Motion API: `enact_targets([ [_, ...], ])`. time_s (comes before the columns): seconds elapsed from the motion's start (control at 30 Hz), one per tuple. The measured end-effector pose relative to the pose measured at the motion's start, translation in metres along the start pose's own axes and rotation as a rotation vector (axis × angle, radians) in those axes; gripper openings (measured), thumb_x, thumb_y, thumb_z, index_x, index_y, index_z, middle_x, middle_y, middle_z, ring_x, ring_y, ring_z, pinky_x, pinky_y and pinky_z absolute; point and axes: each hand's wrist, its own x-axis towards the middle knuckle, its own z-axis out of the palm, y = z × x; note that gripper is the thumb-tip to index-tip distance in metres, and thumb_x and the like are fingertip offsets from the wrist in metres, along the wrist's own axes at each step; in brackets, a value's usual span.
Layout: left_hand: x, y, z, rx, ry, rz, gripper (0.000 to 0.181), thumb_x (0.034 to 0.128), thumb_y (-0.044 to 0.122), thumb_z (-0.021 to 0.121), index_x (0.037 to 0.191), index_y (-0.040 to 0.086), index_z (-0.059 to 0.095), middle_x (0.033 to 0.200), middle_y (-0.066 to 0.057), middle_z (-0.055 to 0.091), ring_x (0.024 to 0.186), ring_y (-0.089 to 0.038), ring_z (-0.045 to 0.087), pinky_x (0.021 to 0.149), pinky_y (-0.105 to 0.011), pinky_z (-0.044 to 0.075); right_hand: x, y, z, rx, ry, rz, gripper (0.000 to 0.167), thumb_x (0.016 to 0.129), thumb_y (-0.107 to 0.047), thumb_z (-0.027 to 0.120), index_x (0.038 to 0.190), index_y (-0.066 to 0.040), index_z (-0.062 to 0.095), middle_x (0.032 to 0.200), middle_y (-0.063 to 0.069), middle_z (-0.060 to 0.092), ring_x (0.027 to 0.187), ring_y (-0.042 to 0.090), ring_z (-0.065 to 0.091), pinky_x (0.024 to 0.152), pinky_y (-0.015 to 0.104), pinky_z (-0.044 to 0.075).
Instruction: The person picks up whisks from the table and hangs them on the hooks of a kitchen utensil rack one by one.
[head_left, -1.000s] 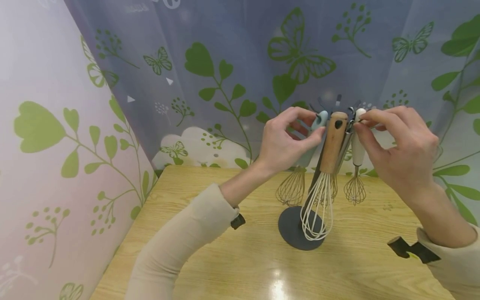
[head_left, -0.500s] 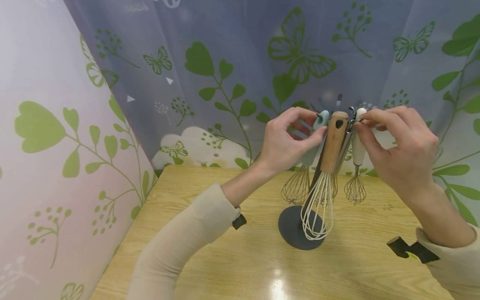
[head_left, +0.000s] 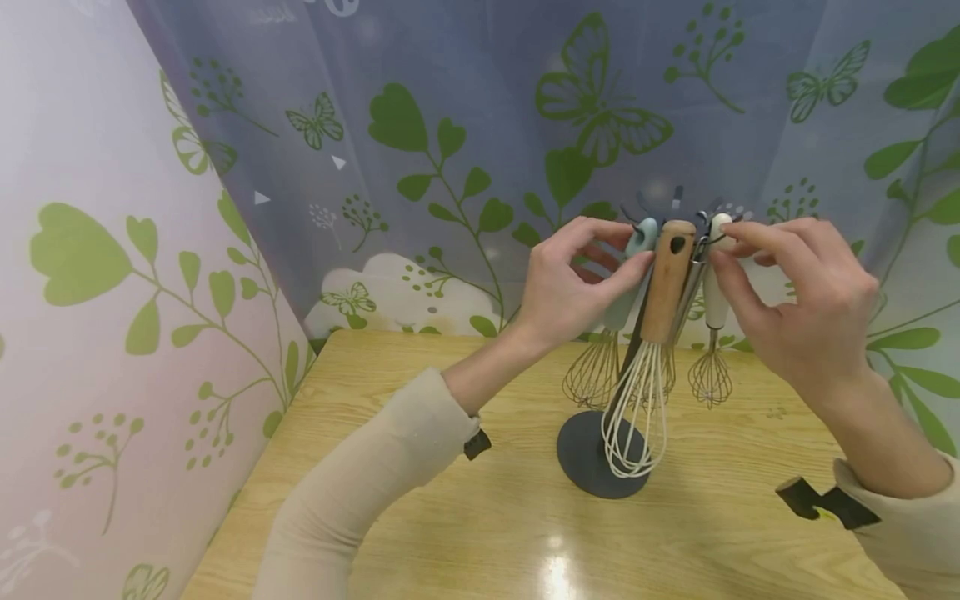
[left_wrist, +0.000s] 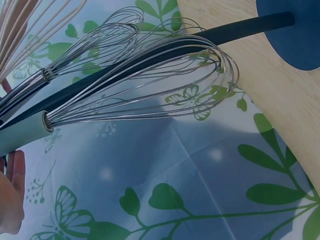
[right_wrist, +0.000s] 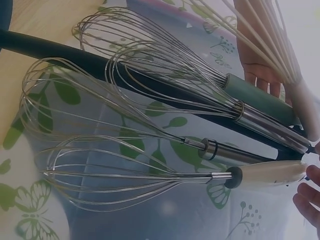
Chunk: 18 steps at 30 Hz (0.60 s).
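My left hand (head_left: 562, 279) pinches the top of a blue-green-handled whisk (head_left: 642, 239) beside a hook of the dark stand. On the right, my right hand (head_left: 810, 304) pinches the top of a cream-handled whisk (head_left: 717, 292), also at a hook. Between them hangs a wooden-handled whisk (head_left: 663, 287) with pale wires, nearest the camera. Whisks with steel handles (right_wrist: 272, 127) hang behind it, partly hidden in the head view. In the left wrist view the blue-green handle (left_wrist: 25, 132) lies against the fingers.
The stand's round dark base (head_left: 592, 467) rests on a wooden table (head_left: 450, 517). Behind the table hangs a blue cloth (head_left: 465, 67) printed with leaves and butterflies. A pale patterned wall (head_left: 97, 350) rises at the left. Sleeves and dark wrist straps cover both forearms.
The blue-green whisk's lower end has swung right toward the stand's pole and then stayed there. Both hands have hardly moved and keep pinching the same two whisks.
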Motion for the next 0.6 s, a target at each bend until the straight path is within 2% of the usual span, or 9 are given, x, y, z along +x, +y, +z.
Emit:
enact_targets([
  [0.13,-0.005,-0.002,-0.002,-0.014,0.007,-0.015,0.024,0.0917,0.009,0.08,0.113,-0.001,0.075,0.11,-0.016,0.078,0.077,-0.015,0.076,0.065,-0.022,0.063,-0.004,0.001,-0.001,0.002,0.013,0.012,0.028,0.097,-0.02,0.07,0.108,0.006,0.076,0.086,0.033,0.067,0.079,0.046,0.061,0.092,-0.003,0.036],
  [0.3,-0.017,-0.008,-0.009,-0.018,0.034,-0.062,0.024,0.0923,0.012,0.08,0.113,0.001,0.076,0.108,-0.016,0.08,0.079,-0.018,0.077,0.068,-0.027,0.065,-0.01,0.005,-0.004,-0.005,0.018,0.036,0.04,0.099,-0.03,0.066,0.108,0.008,0.074,0.084,0.033,0.069,0.078,0.05,0.06,0.092,-0.004,0.036],
  [0.47,-0.032,-0.02,-0.022,-0.003,0.074,-0.095,0.019,0.094,0.011,0.078,0.11,0.001,0.076,0.104,-0.017,0.08,0.078,-0.025,0.077,0.07,-0.028,0.065,-0.023,0.014,-0.009,-0.027,-0.019,0.053,0.053,0.102,-0.043,0.062,0.108,0.008,0.074,0.085,0.032,0.07,0.078,0.049,0.059,0.092,-0.003,0.035],
  [0.6,-0.046,-0.03,-0.033,0.012,0.1,-0.135,0.018,0.0951,0.012,0.076,0.11,0.0,0.076,0.103,-0.018,0.08,0.079,-0.03,0.076,0.07,-0.032,0.066,-0.037,0.024,-0.011,-0.043,-0.044,0.069,0.059,0.103,-0.051,0.06,0.108,0.006,0.075,0.085,0.029,0.072,0.076,0.042,0.059,0.092,-0.003,0.036],
])
